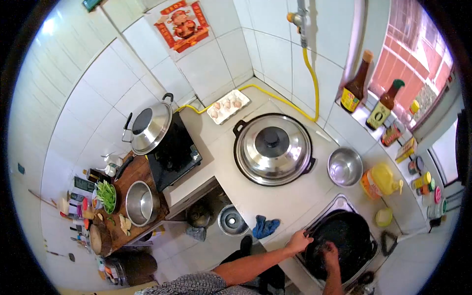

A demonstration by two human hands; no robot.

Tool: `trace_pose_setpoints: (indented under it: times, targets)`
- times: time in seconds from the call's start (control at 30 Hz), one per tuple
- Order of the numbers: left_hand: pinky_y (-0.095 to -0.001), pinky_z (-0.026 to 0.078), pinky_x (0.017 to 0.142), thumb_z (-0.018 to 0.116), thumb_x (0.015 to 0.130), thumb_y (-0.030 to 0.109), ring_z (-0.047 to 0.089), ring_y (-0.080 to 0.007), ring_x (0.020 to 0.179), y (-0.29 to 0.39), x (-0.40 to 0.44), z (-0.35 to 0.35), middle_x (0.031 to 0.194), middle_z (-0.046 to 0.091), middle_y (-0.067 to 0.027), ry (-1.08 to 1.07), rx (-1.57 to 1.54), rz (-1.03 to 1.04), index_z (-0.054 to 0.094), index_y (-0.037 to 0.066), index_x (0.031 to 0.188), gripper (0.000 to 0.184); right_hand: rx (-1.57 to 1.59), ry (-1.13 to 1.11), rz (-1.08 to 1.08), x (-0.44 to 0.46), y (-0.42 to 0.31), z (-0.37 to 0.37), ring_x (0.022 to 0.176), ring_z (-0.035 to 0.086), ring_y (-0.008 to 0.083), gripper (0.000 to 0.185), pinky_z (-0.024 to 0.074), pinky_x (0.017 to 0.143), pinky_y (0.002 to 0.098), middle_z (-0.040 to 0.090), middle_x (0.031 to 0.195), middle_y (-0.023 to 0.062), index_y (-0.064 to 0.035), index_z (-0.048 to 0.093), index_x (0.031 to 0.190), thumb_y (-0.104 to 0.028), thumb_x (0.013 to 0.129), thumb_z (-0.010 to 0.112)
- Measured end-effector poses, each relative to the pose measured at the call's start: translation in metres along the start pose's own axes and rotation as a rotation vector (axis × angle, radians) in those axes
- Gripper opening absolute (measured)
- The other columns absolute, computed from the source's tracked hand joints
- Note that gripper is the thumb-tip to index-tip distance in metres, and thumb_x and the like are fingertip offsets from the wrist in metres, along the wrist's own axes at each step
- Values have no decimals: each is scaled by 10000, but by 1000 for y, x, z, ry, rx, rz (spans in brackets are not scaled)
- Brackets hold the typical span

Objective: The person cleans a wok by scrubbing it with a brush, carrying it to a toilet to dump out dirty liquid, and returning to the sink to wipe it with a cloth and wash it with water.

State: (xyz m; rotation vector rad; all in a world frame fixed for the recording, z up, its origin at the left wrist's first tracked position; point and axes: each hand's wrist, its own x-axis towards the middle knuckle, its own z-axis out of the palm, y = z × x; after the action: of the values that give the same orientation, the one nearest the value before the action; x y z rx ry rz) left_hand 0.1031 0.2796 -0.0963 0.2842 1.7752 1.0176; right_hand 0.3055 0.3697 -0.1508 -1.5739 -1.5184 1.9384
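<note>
The left hand pinches the edge of the black wok in the sink; the right hand curls inside, grasp indeterminable.

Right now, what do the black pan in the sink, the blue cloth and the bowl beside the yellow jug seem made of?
Black pan: likely metal, iron or coated; dull black with faint glints. Blue cloth: probably fabric, given its crumpled folds. Bowl: likely polished stainless steel, silvery with bright reflections.

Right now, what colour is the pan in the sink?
The pan is black; best in head view.
</note>
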Motion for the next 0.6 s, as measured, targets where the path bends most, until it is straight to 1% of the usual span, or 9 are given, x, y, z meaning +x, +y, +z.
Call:
trace_pose_setpoints:
  times: [0.07, 0.13, 0.17, 0.2, 0.23, 0.27, 0.33, 0.4, 0.6]
  targets:
    - [-400, 488, 692, 744, 793, 256, 626, -242, 731, 11, -3, -8, 783, 651, -131, -66, 42, -5, 609, -6, 931, 325, -345, 97, -190, -3, -21, -14, 973, 611, 236, 339, 486, 889, 367, 653, 1099, 104, 13, 610, 1134, 12, 795, 635]
    - [-434, 475, 592, 726, 807, 232, 592, -252, 602, 33, -13, -15, 641, 606, -111, -154, 233, -146, 614, -5, 819, 262, -524, 310, -273, -18, -39, -22, 1042, 587, 292, 405, 467, 935, 393, 630, 1150, 144, -1, 591, 1192, -21, 792, 645]
    - [-419, 456, 535, 721, 823, 237, 577, -225, 553, 14, -8, -11, 592, 593, -96, -165, 31, -103, 622, 4, 752, 262, -571, 417, -279, -29, -46, -23, 1077, 575, 320, 438, 457, 958, 406, 619, 1176, 164, -8, 581, 1222, -37, 790, 650]
    - [-396, 443, 486, 692, 871, 327, 524, -191, 483, 11, -3, -14, 602, 583, -61, -197, 78, -53, 632, 23, 786, 321, -600, 490, -276, -33, -53, -22, 1111, 563, 348, 472, 448, 981, 419, 607, 1202, 183, -15, 571, 1251, -53, 788, 656]
    - [-380, 430, 465, 725, 854, 289, 528, -186, 497, 16, -3, -17, 633, 588, -58, -167, 66, -23, 602, 52, 715, 301, -614, 529, -263, -35, -56, -19, 1146, 551, 376, 506, 438, 1004, 432, 596, 1228, 203, -22, 561, 1280, -69, 786, 661]
    - [-319, 380, 423, 743, 842, 178, 481, -144, 478, 29, -5, -13, 628, 538, -10, -84, -135, -100, 568, 82, 733, 227, -619, 527, -254, -32, -58, -14, 1180, 539, 404, 540, 428, 1027, 445, 584, 1254, 223, -29, 551, 1309, -85, 785, 666]
    - [-260, 327, 397, 738, 831, 85, 409, -88, 461, 20, -7, -10, 615, 457, 41, -166, -364, -153, 519, 116, 773, 229, -589, 474, -279, -27, -25, -4, 1190, 531, 409, 543, 417, 1045, 456, 575, 1268, 234, -29, 547, 1304, -168, 798, 688]
    - [-249, 311, 390, 731, 829, 56, 382, -67, 460, 29, -9, -10, 620, 433, 53, -181, -352, -171, 496, 128, 785, 250, -683, 441, -268, -23, -23, 17, 1190, 526, 412, 569, 412, 1052, 464, 548, 1318, 248, -21, 536, 1315, -255, 826, 711]
    - [-236, 288, 380, 713, 838, 36, 362, -49, 457, 25, -16, -10, 624, 415, 58, -178, -306, -179, 453, 136, 775, 286, -684, 290, -423, -21, -29, 53, 1210, 505, 407, 514, 433, 1028, 459, 553, 1306, 220, -28, 548, 1270, -115, 789, 707]
